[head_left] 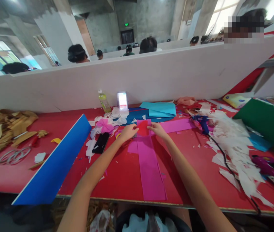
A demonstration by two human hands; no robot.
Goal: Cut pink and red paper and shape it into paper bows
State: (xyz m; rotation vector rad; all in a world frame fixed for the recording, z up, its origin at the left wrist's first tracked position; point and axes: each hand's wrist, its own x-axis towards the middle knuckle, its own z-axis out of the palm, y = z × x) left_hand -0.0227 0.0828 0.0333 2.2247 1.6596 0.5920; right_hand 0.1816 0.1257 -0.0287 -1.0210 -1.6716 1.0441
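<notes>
Between my two hands is a small piece of red paper (142, 129), held up over the table. My left hand (128, 131) pinches its left edge, and my right hand (158, 129) pinches the right one. Under and in front of them lies a long bright pink strip of paper (151, 172), running toward the table's front edge. Another pink strip (179, 125) stretches off to the right, behind my right hand. Beside my left wrist, a tool with a yellow and purple handle (118, 134) is partly hidden.
Left of my hands are a black phone (101, 143), a pink paper flower (105, 125) and a blue board (56, 164). A bottle (104, 101) and folded turquoise paper (162, 110) are at the back. On the right lie a blue glue gun (201, 123) with its cord and white scraps (236, 145).
</notes>
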